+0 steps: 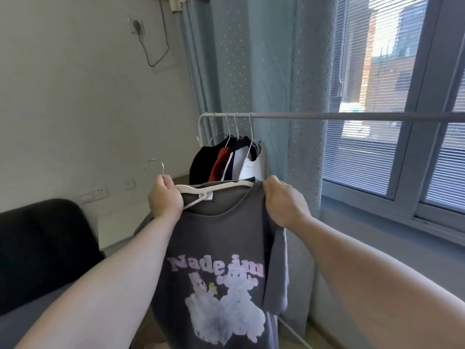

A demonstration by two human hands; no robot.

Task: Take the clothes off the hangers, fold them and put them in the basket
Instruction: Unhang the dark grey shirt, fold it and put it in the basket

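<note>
A grey T-shirt (221, 243) with pink lettering and a pale cartoon print hangs in front of me on a white hanger (214, 188). My left hand (164, 197) grips the hanger at the base of its metal hook. My right hand (284, 200) pinches the shirt's right shoulder by the collar. Behind, several garments (226, 159) in black, red, navy and white hang on hangers at the left end of a white clothes rail (352, 115). No basket is in view.
A dark sofa (42, 248) stands at the lower left against a white wall. Blue curtains (276, 71) hang behind the rail. A window with blinds (377, 96) fills the right side, with its sill below.
</note>
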